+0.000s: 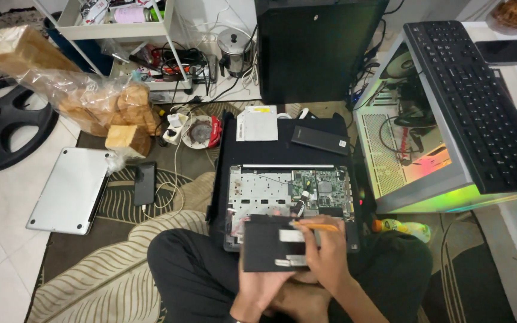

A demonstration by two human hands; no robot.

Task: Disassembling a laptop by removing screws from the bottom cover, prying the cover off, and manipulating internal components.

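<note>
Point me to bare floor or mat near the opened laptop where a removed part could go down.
Free: patterned mat left of the opened laptop, below the phone; white tile left of the closed silver laptop. Crowded: cables and tape roll above; lit PC case hard against the right. Left hand and right hand hold the black panel.

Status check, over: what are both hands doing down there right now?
Left hand grips black flat panel from below. Right hand holds orange-handled tool against panel. Opened laptop chassis just beyond; nothing between hands and it.

The black panel hides the left hand fingers and the opened laptop's front.
</note>
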